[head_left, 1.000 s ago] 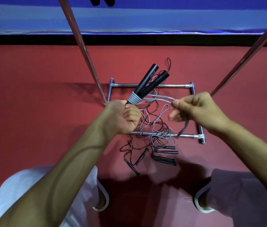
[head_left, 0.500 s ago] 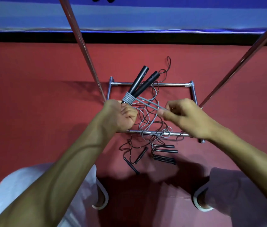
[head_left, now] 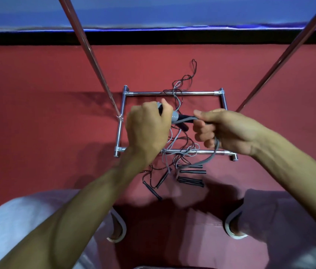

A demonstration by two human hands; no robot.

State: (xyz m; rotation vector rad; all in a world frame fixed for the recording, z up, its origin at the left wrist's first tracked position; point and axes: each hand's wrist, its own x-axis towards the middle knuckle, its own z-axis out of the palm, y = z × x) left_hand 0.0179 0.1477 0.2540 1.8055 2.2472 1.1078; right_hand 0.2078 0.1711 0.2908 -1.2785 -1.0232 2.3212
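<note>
My left hand (head_left: 147,129) grips the two black handles of a skipping rope (head_left: 180,119), which now lie nearly level and point to the right, bound by grey coils of cord. My right hand (head_left: 223,131) holds the grey cord (head_left: 210,158) of that rope just right of the handles; the cord bends down out of the fist toward the floor. Most of the handles are hidden by my left hand.
Below my hands lies a rectangular metal frame (head_left: 172,93) on the red floor, with a tangle of thin ropes (head_left: 182,144) and several black handles (head_left: 191,180) across it. Two slanted metal poles (head_left: 93,57) (head_left: 281,59) rise on either side. My knees are at the bottom.
My left hand has turned the handles from pointing up-right to lying level toward the right. My right hand has drawn the grey cord round and closer to the handles.
</note>
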